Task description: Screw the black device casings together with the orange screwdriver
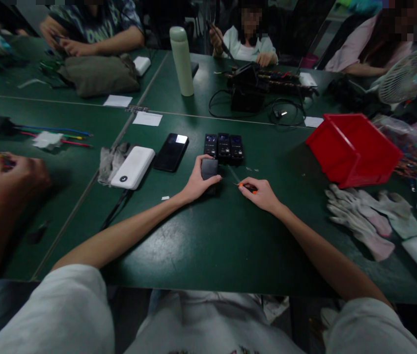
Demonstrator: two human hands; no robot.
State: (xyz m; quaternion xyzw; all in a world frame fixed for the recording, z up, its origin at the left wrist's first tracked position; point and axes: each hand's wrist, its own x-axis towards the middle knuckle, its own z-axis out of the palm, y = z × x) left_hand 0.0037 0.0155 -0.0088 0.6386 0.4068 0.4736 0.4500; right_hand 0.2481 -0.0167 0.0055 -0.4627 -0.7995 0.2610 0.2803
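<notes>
My left hand is closed around a small black box-shaped device, holding it on the green table. Just to the right, my right hand grips a small screwdriver with an orange and black handle. Its thin shaft points left toward the device; whether the tip touches anything is too small to tell. Behind the held device, three similar black devices stand side by side, with small labels on them. Small pale scraps lie to the right of that row.
Left of my hands are a black phone, a white power bank and a grey glove. A red bin and work gloves lie right. Farther back stands a green bottle. A co-worker's hand works at left.
</notes>
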